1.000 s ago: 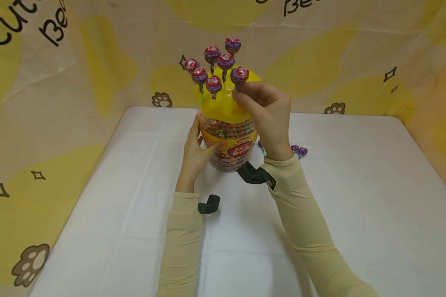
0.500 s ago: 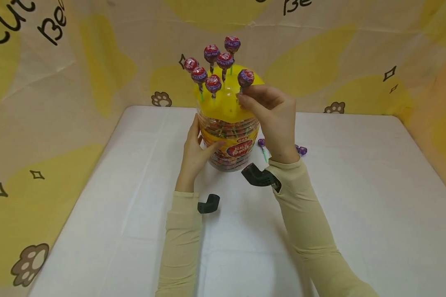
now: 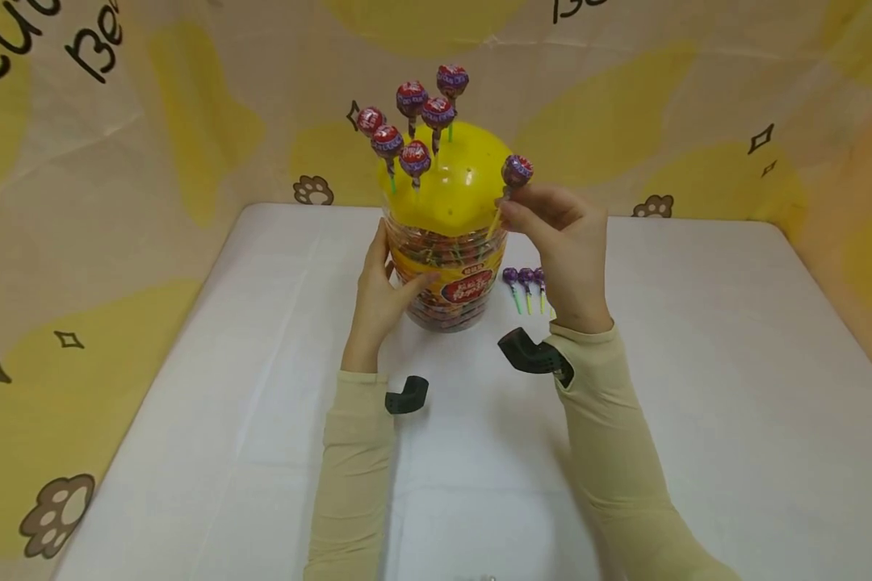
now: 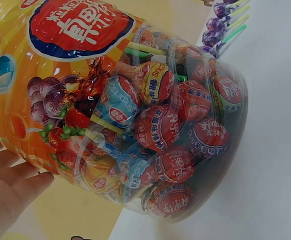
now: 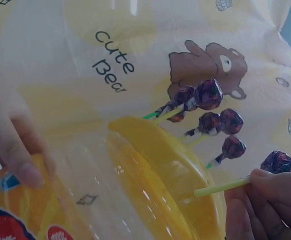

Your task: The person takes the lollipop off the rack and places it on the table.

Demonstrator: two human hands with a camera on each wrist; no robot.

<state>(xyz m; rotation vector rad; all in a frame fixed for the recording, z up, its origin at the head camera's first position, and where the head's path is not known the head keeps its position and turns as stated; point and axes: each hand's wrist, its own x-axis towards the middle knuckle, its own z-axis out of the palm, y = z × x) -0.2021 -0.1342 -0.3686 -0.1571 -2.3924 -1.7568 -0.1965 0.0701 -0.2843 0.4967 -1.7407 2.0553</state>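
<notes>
My left hand [image 3: 378, 303] grips the side of a clear plastic candy jar [image 3: 446, 311], thumb across its front label. A domed yellow lid [image 3: 472, 181] tops the jar, and several red-and-purple wrapped lollipops [image 3: 415, 161] stand in its left and back parts, sticks down. My right hand [image 3: 570, 258] pinches another lollipop [image 3: 517, 171] just below its head, at the lid's right edge. In the right wrist view the yellow-green stick [image 5: 220, 187] of this lollipop points toward the lid and overlaps it. Through the jar's wall, colourful wrapped lollipops [image 4: 158, 127] show inside.
On the white table [image 3: 262, 452], right of the jar, several purple lollipops [image 3: 526, 276] lie in a row, partly hidden behind my right hand. A printed fabric backdrop [image 3: 603, 121] rises behind and at both sides. Black wrist cameras [image 3: 407, 395] jut from both sleeves.
My right hand has moved right and slightly down with the pinched lollipop, from over the lid's front right to its edge. More of the row on the table shows. My left hand stays on the jar.
</notes>
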